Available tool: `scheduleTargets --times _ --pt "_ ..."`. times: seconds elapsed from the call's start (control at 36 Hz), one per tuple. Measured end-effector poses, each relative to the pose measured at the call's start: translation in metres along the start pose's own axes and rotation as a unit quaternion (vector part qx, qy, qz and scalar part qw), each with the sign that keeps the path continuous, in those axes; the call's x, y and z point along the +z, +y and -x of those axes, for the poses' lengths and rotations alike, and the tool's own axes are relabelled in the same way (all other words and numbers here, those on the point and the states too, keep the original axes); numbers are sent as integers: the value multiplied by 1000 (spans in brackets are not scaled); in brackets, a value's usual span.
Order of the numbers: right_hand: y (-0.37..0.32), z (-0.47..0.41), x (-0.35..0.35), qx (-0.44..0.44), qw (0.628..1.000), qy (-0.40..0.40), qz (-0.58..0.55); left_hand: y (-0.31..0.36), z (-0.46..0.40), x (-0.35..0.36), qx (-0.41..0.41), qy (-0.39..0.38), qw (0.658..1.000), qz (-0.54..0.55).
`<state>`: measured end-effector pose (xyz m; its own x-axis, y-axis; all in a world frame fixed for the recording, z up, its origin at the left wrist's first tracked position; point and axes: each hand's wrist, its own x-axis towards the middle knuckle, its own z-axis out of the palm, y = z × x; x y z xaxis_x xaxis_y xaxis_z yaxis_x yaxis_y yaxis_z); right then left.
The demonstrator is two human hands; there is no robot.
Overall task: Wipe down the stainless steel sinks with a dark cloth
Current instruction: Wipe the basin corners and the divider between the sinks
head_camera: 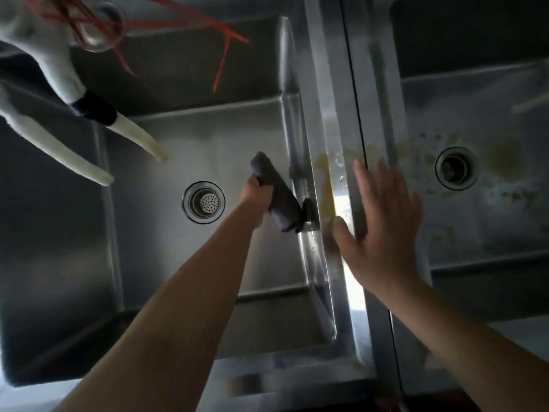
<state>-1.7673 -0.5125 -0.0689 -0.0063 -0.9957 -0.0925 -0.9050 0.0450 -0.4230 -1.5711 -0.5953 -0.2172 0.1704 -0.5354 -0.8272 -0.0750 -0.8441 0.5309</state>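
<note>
left hand (258, 190) grips the dark cloth (277, 197) against the centre sink's (166, 162) right wall; right hand (383, 215), fingers spread, rests on the divider rim (335, 114).

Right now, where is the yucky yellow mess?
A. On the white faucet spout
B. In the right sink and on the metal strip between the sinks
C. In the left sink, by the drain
B: yellowish splatter surrounds the right stainless steel sink's round drain and smears the shiny metal divider.
</note>
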Motion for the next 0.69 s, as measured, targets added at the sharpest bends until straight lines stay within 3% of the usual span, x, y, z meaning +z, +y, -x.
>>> scheduleTargets --times 0.14,0.19,0.42,0.56,0.69 --pt "20 40 -11 41 996 -37 68 28 -9 40 71 -40 994 -79" --pt "23 55 -5 49 992 -51 100 30 -12 54 67 -39 995 -65" --pt "13 86 20 74 985 2 159 39 31 37 92 -40 994 -39" --pt "12 86 24 65 981 35 180 48 110 15 209 -39 977 -3" --pt "9 85 24 79 979 16 185 4 167 8 334 -45 936 -101"
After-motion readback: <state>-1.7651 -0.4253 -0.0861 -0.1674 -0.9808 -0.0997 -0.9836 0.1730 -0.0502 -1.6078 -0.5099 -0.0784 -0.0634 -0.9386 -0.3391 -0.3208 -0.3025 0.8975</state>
